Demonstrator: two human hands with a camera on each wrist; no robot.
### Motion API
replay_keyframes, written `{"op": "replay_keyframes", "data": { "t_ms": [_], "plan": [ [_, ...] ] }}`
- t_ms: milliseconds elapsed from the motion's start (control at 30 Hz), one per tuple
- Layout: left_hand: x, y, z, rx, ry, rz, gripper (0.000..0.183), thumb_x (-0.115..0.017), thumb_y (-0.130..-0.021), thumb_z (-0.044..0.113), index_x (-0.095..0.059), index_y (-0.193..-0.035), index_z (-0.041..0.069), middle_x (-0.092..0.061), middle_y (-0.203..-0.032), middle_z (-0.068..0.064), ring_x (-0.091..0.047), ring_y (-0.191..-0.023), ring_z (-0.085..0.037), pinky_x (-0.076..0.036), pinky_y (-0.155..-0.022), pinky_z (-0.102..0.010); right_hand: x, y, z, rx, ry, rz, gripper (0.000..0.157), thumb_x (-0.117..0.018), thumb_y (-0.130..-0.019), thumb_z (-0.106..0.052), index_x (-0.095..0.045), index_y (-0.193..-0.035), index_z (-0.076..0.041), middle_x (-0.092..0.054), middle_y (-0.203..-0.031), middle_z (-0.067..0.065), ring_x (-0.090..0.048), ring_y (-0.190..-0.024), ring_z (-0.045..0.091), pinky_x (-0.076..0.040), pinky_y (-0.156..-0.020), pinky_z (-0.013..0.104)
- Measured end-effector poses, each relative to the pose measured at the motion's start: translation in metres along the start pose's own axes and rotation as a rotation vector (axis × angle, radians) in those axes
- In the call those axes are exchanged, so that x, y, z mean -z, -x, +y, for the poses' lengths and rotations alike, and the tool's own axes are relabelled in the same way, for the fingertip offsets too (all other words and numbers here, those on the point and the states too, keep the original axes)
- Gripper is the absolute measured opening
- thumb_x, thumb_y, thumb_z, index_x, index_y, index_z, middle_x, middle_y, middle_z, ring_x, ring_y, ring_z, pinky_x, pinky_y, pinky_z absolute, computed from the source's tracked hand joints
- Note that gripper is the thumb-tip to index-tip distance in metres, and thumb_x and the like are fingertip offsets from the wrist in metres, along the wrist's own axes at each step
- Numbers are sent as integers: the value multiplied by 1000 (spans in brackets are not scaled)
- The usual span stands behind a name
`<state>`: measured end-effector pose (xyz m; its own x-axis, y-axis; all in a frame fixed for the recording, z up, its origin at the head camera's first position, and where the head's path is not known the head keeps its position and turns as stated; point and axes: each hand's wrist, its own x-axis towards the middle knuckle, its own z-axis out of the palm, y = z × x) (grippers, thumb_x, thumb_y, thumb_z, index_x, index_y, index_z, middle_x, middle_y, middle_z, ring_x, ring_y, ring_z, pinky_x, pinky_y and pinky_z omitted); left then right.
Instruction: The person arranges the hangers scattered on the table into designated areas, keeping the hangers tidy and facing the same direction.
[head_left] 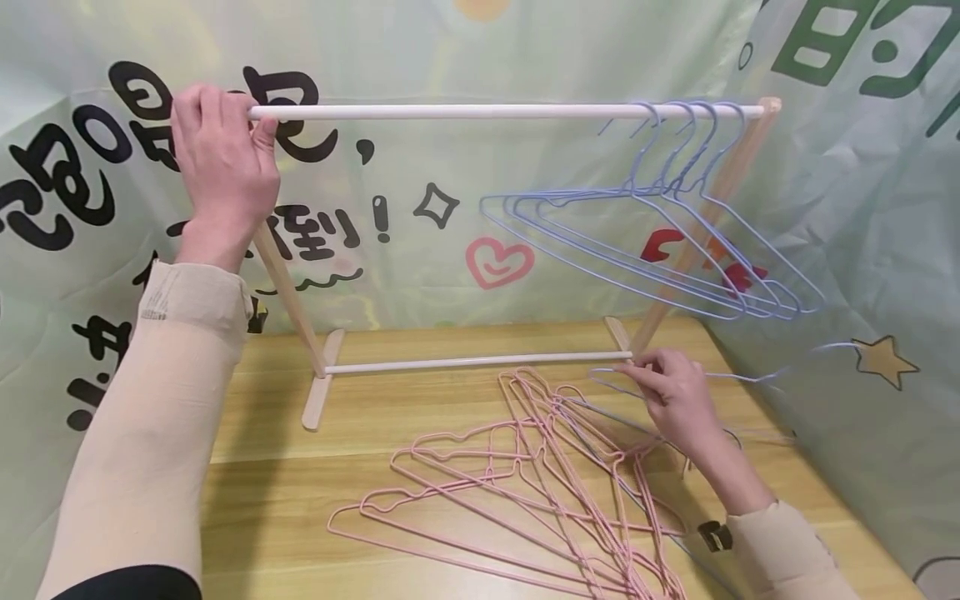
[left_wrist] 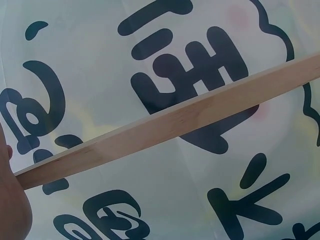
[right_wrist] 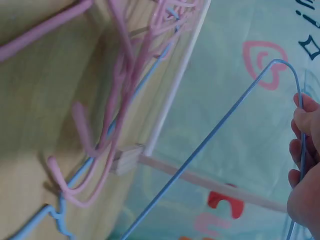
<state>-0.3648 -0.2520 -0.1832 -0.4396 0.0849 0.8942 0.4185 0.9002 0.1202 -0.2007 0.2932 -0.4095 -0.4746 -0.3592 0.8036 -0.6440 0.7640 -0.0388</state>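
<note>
My left hand [head_left: 223, 158] grips the upper left corner of a hanger rack, at the end of its white top rod [head_left: 465, 112]; in the left wrist view the hand's edge touches the rack's wooden post [left_wrist: 150, 125]. Low at the right, my right hand [head_left: 678, 408] pinches a blue wire hanger [right_wrist: 200, 145] along one side, its bent corner above the fingers in the right wrist view. Several blue hangers [head_left: 637, 193] hang from the rod's right end. A pile of pink hangers [head_left: 525, 492] lies on the table, with another blue hanger [right_wrist: 145, 80] partly under it.
The rack's lower white rod [head_left: 480, 362] and wooden feet [head_left: 318, 400] stand on the wooden table [head_left: 255, 533]. A printed cloth backdrop [head_left: 420, 275] surrounds the table at the back and sides. The pink pile lies left of my right hand.
</note>
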Motion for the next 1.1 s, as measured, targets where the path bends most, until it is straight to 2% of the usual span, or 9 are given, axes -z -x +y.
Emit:
{"op": "replay_keyframes", "data": {
  "t_ms": [67, 133, 333, 467, 633, 700, 800, 933, 1100],
  "plan": [
    [0, 0, 0, 1, 1, 5, 48, -39, -111, 44, -50, -114, -3, -42, -107, -22, -32, -118, -43, -26, -109, -50, 1, -5, -5, 10, -2, -12, 19, -71, -91, 3, -82, -97, -11, -65, -92, 15, -54, -77, 33, -30, -68, 45],
    [0, -1, 0, 4, 1, 7, 49, -39, -110, 44, -50, -115, -3, -42, -107, -22, -32, -118, -43, -26, -109, -50, 2, -10, -11, 30, 3, -18, 32, -72, -79, 14, -82, -98, -10, -65, -92, 15, -55, -77, 34, -31, -67, 46],
    [1, -2, 0, 7, 1, 9, 51, -38, -110, 46, -51, -115, -3, -42, -107, -21, -33, -119, -43, -26, -109, -49, -3, -20, -38, 88, -12, -52, 45, -67, -74, 20, -82, -101, -12, -66, -95, 10, -58, -80, 30, -34, -69, 44],
    [2, -2, 0, 0, 6, 16, 50, -39, -110, 46, -50, -115, -3, -42, -107, -22, -33, -118, -43, -27, -109, -48, -11, -24, -60, 135, -40, -85, 50, -62, -76, 20, -82, -104, -16, -64, -95, 7, -55, -80, 27, -32, -69, 40],
    [2, -1, 0, -3, 10, 16, 51, -39, -110, 46, -50, -114, -4, -42, -107, -23, -33, -118, -43, -26, -110, -49, -24, -29, -82, 216, -81, -128, 42, -63, -82, 9, -82, -106, -19, -64, -98, 3, -55, -83, 22, -37, -72, 40],
    [2, -1, 1, -1, 9, 16, 52, -38, -110, 46, -50, -115, -4, -42, -107, -23, -33, -118, -43, -26, -110, -49, -29, -30, -87, 240, -113, -150, 35, -68, -83, 3, -81, -106, -20, -64, -100, 1, -56, -85, 19, -39, -74, 39],
    [2, -1, 1, 1, 13, 10, 53, -37, -110, 47, -51, -115, -4, -42, -107, -22, -33, -119, -43, -26, -110, -49, -37, -33, -94, 269, -165, -165, 33, -68, -83, 2, -81, -105, -20, -64, -102, 0, -57, -87, 17, -41, -75, 37],
    [1, -1, 2, 2, 13, 7, 54, -37, -110, 48, -51, -115, -4, -43, -108, -23, -33, -120, -43, -26, -111, -49, -44, -38, -99, 278, -280, -193, 43, -63, -82, 11, -81, -106, -20, -64, -102, -1, -55, -86, 16, -39, -76, 35],
    [1, 0, 2, 5, 13, 10, 53, -38, -109, 47, -51, -115, -4, -43, -108, -23, -33, -120, -43, -25, -112, -48, -50, -42, -105, 272, -408, -271, 43, -69, -84, 8, -81, -110, -24, -62, -106, -5, -55, -90, 15, -38, -81, 35]
  ]
}}
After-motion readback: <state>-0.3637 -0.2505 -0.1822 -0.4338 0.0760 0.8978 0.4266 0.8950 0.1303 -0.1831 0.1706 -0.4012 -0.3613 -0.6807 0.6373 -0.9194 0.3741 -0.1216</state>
